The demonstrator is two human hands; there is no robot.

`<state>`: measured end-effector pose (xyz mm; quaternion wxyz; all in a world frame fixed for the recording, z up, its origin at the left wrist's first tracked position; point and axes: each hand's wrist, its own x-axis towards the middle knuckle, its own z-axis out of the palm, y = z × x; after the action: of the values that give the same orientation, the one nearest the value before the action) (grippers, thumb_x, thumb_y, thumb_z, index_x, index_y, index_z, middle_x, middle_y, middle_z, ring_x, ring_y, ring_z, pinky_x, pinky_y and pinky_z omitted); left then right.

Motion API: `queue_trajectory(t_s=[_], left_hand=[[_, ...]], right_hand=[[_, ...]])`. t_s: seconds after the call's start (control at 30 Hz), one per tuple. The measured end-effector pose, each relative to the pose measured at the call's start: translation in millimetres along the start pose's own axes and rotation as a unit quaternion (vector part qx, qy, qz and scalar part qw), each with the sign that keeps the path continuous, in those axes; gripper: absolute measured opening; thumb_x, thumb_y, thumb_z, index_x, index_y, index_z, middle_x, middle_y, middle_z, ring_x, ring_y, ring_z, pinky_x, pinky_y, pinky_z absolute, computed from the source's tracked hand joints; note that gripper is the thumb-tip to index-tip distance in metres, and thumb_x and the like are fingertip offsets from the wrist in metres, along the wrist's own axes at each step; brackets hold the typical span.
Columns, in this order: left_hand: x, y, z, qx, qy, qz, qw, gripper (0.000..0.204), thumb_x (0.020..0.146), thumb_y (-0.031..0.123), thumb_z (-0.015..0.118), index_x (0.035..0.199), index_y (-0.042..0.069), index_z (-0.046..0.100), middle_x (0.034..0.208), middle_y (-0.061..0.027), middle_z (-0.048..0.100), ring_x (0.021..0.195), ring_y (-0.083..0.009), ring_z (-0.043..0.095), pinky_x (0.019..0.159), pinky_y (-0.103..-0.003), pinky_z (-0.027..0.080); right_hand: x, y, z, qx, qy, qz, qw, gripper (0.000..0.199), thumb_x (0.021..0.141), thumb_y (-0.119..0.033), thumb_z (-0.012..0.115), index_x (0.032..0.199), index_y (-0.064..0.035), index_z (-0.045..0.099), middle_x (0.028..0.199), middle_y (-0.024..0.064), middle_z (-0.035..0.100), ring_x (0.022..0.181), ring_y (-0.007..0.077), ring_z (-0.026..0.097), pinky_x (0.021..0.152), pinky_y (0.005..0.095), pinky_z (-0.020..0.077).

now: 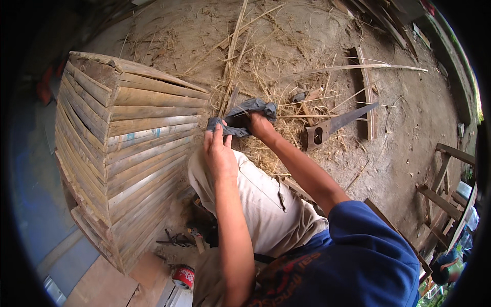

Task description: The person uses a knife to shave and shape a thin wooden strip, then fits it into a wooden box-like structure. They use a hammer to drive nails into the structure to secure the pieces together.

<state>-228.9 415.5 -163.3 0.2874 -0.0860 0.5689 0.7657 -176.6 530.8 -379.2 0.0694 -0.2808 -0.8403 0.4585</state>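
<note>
A crumpled dark grey bag or cloth [235,123] is bunched up in front of my knee; which of the two it is, I cannot make out. My left hand [221,156] has its fingers closed on the near left edge of it. My right hand [262,127] reaches into its folds from the right, and the grey material hides those fingertips. Below both hands is my leg in light trousers [255,204]. To the right of my right hand, a handsaw [340,123] with a wooden handle lies on the ground.
A slatted wooden structure [153,138] stands close on my left. Straw-like shavings [276,148] and thin strips [235,46] litter the dirt floor [307,30]. A plank [365,92] lies beyond the saw. Near my left elbow stands a red can [183,276]. A wooden frame [442,199] is at far right.
</note>
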Motion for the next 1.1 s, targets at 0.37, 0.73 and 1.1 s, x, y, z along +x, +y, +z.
queue_trajectory(t_s=[0.37,0.73,1.1], left_hand=[[9,-13,9,0.093,0.053,-0.002,0.994,0.039,0.094,0.03,0.066,0.117,0.002,0.052,0.111,-0.0081,0.054,0.105,-0.0177,0.051,0.107,-0.039,0.037],[5,-19,21,0.118,0.06,0.044,0.99,0.025,0.095,0.021,0.063,0.109,0.002,0.054,0.116,-0.0107,0.06,0.112,-0.0188,0.052,0.102,-0.043,0.038],[-40,-19,36,0.456,0.061,0.319,0.829,0.041,0.093,0.015,0.066,0.123,-0.002,0.045,0.104,-0.016,0.051,0.093,-0.023,0.053,0.081,-0.035,0.045]], right_hand=[[17,42,39,-0.208,0.148,-0.273,0.927,0.027,0.086,-0.014,0.059,0.112,-0.0073,0.066,0.105,0.0174,0.07,0.094,0.0283,0.07,0.08,0.0391,0.055],[-53,-46,-88,0.446,0.02,0.143,0.884,0.01,0.094,0.0,0.064,0.102,0.0,0.058,0.088,0.0066,0.066,0.085,0.0157,0.069,0.072,0.0286,0.0578],[-108,-98,-132,0.691,0.057,0.209,0.69,0.014,0.095,-0.003,0.063,0.107,0.0002,0.056,0.095,0.0137,0.069,0.079,0.0177,0.069,0.073,0.0281,0.0592]])
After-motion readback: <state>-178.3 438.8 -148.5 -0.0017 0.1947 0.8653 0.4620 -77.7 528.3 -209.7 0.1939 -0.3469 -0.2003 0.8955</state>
